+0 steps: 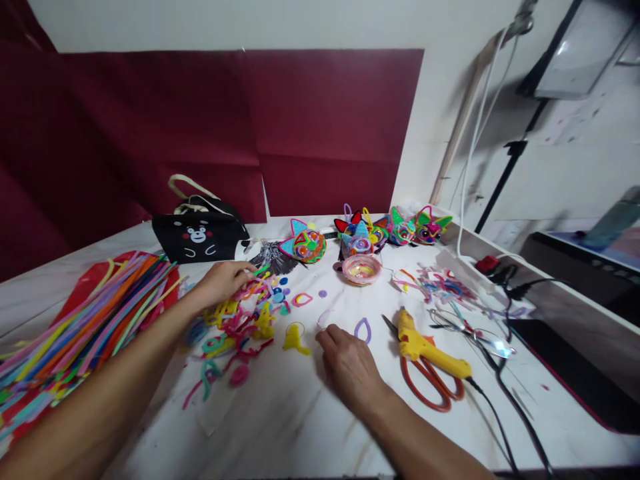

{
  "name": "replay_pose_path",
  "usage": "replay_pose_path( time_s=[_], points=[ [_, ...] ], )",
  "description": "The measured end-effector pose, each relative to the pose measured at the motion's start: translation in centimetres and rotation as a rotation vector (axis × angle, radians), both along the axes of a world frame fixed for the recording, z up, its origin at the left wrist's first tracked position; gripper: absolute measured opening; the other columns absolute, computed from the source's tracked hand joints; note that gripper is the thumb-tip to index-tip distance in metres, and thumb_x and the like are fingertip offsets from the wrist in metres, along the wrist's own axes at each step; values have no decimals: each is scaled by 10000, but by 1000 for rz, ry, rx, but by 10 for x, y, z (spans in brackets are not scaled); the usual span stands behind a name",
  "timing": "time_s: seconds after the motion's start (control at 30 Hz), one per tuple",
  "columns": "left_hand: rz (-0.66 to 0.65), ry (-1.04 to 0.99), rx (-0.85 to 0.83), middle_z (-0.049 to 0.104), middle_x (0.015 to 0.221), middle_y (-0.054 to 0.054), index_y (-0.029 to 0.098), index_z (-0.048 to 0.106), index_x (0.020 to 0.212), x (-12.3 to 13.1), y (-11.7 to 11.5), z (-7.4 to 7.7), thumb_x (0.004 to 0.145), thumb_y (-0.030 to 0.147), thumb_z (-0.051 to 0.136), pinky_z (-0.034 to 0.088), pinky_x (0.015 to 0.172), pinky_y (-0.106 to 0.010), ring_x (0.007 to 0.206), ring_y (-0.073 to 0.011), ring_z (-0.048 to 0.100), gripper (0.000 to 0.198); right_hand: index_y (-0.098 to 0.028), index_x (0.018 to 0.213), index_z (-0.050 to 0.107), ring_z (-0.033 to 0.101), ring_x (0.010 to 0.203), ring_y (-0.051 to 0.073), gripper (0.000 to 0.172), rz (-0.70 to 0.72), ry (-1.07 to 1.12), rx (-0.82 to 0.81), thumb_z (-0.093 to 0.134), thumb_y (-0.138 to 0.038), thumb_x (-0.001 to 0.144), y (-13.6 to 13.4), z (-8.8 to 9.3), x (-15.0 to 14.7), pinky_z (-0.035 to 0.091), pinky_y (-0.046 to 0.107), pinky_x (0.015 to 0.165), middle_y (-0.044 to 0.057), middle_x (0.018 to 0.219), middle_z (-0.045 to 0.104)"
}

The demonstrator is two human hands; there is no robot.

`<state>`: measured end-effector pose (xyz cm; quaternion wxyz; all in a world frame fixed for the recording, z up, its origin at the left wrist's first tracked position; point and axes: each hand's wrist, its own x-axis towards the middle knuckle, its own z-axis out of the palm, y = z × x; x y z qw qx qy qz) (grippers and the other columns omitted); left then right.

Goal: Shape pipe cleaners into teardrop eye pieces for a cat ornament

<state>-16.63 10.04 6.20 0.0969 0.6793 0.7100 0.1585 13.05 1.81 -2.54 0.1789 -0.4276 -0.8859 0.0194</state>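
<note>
White marbled tabletop (280, 427), glossy; creased dark red sheet (330, 120) behind, cut off at the left edge. Left hand (223, 283), left of centre, reaches the far side of a heap of fuzzy pieces (240, 327): bent, looped, pink, yellow, teal. Forearm and hand hide part of the heap. Fingers bunched near a green piece (261, 271); can't tell if they grip it. Right hand (347, 363), just below centre, is low over the table, fingers curled close together; fingertips by a pale lilac strip (326, 317), blurred, contact unclear. Purple teardrop loop (369, 328) just right of it, flat yellow fuzzy shape (295, 338) to its left. Lower right: yellow plastic glue gun (430, 350) overlaps orange-handled scissors (417, 390), blades partly hidden. Fuzzy stick bundle (100, 313) runs off left edge, partly behind the forearm.
</note>
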Motion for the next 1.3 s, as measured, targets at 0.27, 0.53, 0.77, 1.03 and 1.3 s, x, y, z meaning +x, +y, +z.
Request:
replay_pose_path(
  time_s=[0.27, 0.53, 0.77, 1.03, 1.3],
  points=[
    [-492, -39, 93, 732, 999, -56, 216, 728, 1064, 75, -44, -15, 903, 336, 441, 473, 830, -274, 923, -213, 651, 350, -122, 1439, 365, 617, 1014, 215, 466, -111, 276, 300, 396, -132, 974, 4, -6, 4, 520, 296, 756, 192, 1316, 540],
    [-650, 63, 237, 708, 956, -76, 215, 692, 1036, 106, -65, -39, 908, 173, 409, 494, 760, -276, 869, -196, 666, 314, -165, 1160, 632, 621, 833, 206, 301, -119, 232, -5, 464, -79, 925, 5, 2, 10, 469, 289, 727, 90, 887, 672],
    [-429, -327, -78, 725, 818, -45, 205, 654, 911, 102, -57, -31, 906, 369, 415, 522, 620, -265, 633, -160, 667, 290, -198, 901, 676, 632, 662, 148, 198, -158, 682, -339, 481, -205, 936, 14, 8, 26, 431, 243, 643, 28, 737, 695],
    [-306, -940, -331, 728, 833, -77, 203, 485, 861, 139, -55, -48, 730, 490, 663, 510, 541, -265, 658, -186, 689, 362, -155, 792, 719, 450, 485, 90, 422, -131, 1182, -743, 740, -559, 674, 27, 7, 47, 358, 226, 459, -11, 603, 597],
    [-254, -1011, -210, 511, 505, 45, 179, 609, 750, 173, -51, -56, 657, 466, 733, 330, 439, -204, 451, -87, 455, 326, -158, 731, 741, 491, 510, 91, 399, -161, 1369, -909, 891, -439, 490, 19, 16, 66, 349, 210, 457, -13, 569, 609]
  ],
)
